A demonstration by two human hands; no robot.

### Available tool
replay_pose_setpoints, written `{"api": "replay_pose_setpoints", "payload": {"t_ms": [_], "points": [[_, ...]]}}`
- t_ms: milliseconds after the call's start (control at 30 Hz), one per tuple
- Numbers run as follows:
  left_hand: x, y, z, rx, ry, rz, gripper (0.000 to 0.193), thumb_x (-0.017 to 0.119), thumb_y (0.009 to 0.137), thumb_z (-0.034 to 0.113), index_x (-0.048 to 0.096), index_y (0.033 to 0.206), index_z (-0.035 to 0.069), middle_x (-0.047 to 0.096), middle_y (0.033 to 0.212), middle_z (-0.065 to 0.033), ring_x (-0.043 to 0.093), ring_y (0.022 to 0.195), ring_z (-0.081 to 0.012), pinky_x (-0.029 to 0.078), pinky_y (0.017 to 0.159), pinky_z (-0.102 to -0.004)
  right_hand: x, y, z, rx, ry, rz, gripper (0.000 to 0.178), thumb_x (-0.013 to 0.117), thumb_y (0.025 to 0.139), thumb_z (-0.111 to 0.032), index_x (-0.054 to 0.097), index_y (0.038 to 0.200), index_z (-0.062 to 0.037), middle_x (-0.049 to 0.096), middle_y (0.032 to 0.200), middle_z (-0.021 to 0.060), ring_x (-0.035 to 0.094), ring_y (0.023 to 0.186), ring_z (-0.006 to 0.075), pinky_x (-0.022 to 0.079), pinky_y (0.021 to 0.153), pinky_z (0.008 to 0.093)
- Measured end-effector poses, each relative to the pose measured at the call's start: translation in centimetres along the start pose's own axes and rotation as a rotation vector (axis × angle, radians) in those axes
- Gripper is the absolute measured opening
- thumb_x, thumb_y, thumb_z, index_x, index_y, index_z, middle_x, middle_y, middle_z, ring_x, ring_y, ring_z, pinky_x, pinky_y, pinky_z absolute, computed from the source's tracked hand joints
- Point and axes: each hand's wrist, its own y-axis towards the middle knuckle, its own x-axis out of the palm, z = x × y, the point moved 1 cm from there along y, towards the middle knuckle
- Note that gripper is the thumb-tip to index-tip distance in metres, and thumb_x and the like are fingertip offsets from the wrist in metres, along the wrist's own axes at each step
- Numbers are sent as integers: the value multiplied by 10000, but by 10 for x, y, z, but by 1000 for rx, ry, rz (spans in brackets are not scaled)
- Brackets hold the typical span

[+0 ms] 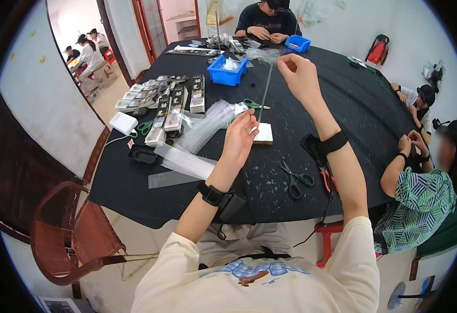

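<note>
A thin rod [266, 94] is seen standing at a slight tilt above the black-covered surface [223, 195], its lower end placed at a pale block [263, 135]. The right hand [300, 78] is raised beside the upper end of the rod, with thumb and forefinger drawn close; whether its grip is clamped on the rod or on something finer cannot be told. The left hand [240, 136] is held lower, its fingers curled beside the rod's lower part; whether its grip is closed on the rod cannot be told either.

Small scraps are scattered to the right of the block, where dark scissors [294, 180] are laid with blades parted. A red-handled tool [326, 180] is placed near the right forearm. To the left, clear plastic sleeves [202, 134] are spread in a loose pile, and black-and-white packets [175, 112] are stacked beyond them. Green-handled scissors [253, 104] are set beyond the left hand, and a blue bin [227, 73] is placed farther back. Across the surface, a co-worker [267, 23] is seated beside another blue bin [297, 44].
</note>
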Motion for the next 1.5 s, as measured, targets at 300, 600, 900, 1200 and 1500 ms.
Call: {"api": "replay_pose_setpoints", "payload": {"t_ms": [300,600,900,1200,1500], "points": [[-9,2,-6,-19,-135,-19,219,532,846,103,486,1060,86,550,899,-3,518,890,-129,410,770,-273,3,2,1,-3,-16,-14,133,596,744,-80,628,778,45,628,676,136,618,599,193,480,589,275],[-18,3,-12,-48,-90,-57,189,521,836,65,523,1024,80,570,984,-23,524,908,-148,415,779,-280,5,-2,0,-45,-59,-17,101,595,731,-55,614,769,37,610,707,147,610,628,221,477,598,301],[-10,-1,-9,-60,23,-92,357,490,833,96,464,1181,22,524,1110,-51,486,1000,-147,393,798,-270,6,-9,-1,-118,-84,34,94,591,736,-54,602,763,36,588,698,145,587,612,248,464,587,325],[-13,0,-8,-55,-49,-154,369,473,873,195,450,1216,60,494,1196,-53,475,1040,-120,365,882,-295,35,-60,-61,-320,-35,-176,133,563,745,-12,590,875,-8,570,794,113,557,701,233,450,630,319],[-27,14,-14,-168,-110,-251,360,488,850,188,469,1184,55,536,1086,-25,497,978,-134,392,788,-274,156,-142,-64,-527,-395,-854,139,637,622,-189,619,621,-51,618,702,98,596,704,236,409,668,315]]}}
